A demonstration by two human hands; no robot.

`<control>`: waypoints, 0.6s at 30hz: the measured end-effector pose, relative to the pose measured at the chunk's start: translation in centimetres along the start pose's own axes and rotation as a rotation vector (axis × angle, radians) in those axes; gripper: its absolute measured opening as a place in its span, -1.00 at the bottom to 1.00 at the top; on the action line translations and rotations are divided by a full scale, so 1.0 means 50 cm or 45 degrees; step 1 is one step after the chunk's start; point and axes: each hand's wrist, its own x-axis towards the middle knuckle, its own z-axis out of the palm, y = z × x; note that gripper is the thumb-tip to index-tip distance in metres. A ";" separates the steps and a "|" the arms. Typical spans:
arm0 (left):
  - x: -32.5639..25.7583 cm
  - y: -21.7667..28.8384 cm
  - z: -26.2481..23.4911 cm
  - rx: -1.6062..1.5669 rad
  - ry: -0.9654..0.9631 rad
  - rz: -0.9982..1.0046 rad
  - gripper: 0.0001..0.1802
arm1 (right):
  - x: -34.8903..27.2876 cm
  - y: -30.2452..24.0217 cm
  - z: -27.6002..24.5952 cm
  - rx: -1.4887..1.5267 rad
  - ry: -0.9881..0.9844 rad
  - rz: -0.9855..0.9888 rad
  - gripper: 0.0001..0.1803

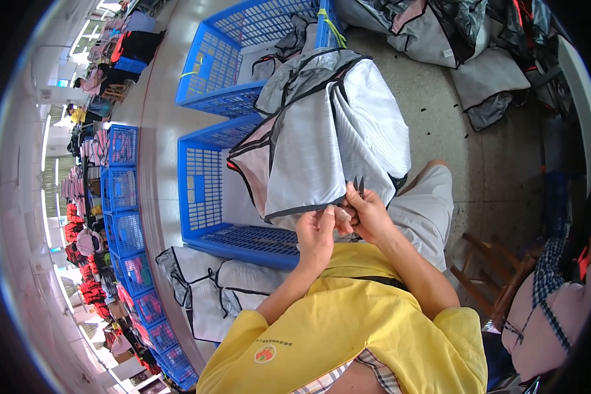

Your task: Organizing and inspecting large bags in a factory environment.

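Evidently, the left hand (316, 238) pinches the dark edging (290, 211) of the white sewn piece (306, 154), which spreads toward twelve o'clock from the hands; the right hand (373, 217) closes around small dark snips (361, 187), tips pointing to twelve o'clock. Because these tips stand so near the cloth, a slipping grip could nick it, or a fingertip. The bulk, leaning over the blue crate (199, 190) at ten o'clock, could also drag the edging from the pinch.
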 end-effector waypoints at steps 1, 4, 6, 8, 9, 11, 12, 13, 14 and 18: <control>0.000 -0.001 0.000 -0.013 0.011 -0.005 -0.71 | -0.003 -0.003 0.009 0.001 0.011 -0.004 -0.56; 0.000 -0.001 -0.001 -0.020 0.013 -0.019 -0.71 | 0.000 0.002 0.003 0.004 0.042 -0.009 -0.57; 0.001 0.001 0.001 -0.015 0.001 -0.027 -0.71 | 0.000 0.004 -0.005 0.008 0.064 -0.013 -0.57; 0.001 0.003 0.002 -0.132 0.026 -0.080 -0.69 | -0.001 -0.001 -0.002 -0.057 0.089 0.013 -0.57; 0.001 0.005 0.002 -0.131 0.027 -0.080 -0.69 | -0.001 -0.002 -0.001 -0.056 0.088 0.014 -0.57; 0.006 0.007 0.000 -0.212 0.071 -0.143 -0.66 | -0.001 -0.003 0.003 -0.048 0.085 -0.030 -0.57; 0.007 0.008 0.001 -0.212 0.069 -0.143 -0.66 | -0.002 -0.005 0.007 -0.048 0.086 -0.031 -0.57; 0.008 0.011 0.002 -0.228 0.135 -0.166 -0.64 | -0.003 -0.008 0.012 -0.079 0.083 -0.035 -0.56; 0.009 0.014 0.003 -0.243 0.201 -0.188 -0.61 | -0.003 -0.009 0.014 -0.111 0.080 -0.039 -0.54; 0.013 0.018 -0.001 -0.248 0.264 -0.188 -0.56 | 0.002 0.000 0.009 -0.123 0.083 -0.032 -0.55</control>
